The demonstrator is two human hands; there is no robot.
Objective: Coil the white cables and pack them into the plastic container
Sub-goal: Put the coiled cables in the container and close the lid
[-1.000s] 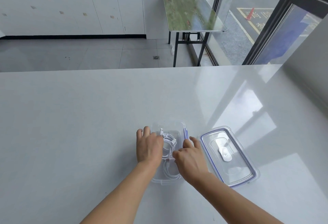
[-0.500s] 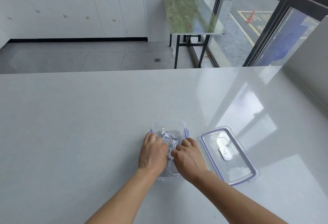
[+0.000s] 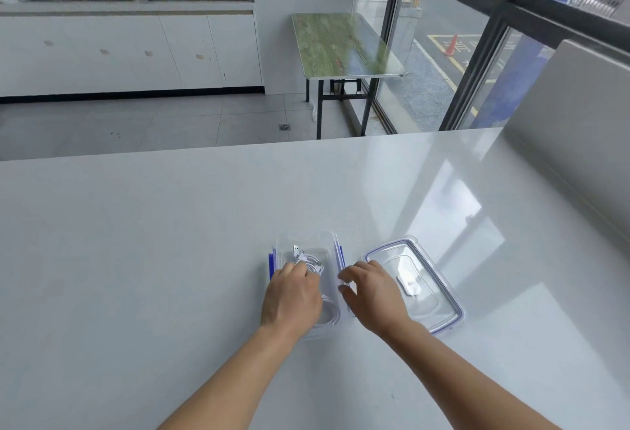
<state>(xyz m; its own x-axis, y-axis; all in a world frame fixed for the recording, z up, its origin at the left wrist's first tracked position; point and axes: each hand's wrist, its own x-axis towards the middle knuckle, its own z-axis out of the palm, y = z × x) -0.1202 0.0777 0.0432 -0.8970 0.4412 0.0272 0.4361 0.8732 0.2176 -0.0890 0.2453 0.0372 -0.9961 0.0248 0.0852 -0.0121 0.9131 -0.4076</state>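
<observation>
A clear plastic container (image 3: 308, 238) with blue side clips stands on the white table, near its front. Coiled white cables (image 3: 312, 261) lie inside it, with plugs pointing to the far end. My left hand (image 3: 289, 296) rests palm down over the container, its fingers pressing on the cables. My right hand (image 3: 373, 293) hovers just right of the container, at its right rim, fingers loosely curled and holding nothing. The cable loops under my left hand are mostly hidden.
The container's clear lid (image 3: 417, 284) with a blue seal lies flat to the right, partly under my right hand. The white table (image 3: 170, 259) stretches wide to the left and back. A grey wall (image 3: 579, 129) rises at the right edge.
My right hand has drawn out of the container to the right, toward the lid. My left hand stays on the cables. The camera has tilted up a little.
</observation>
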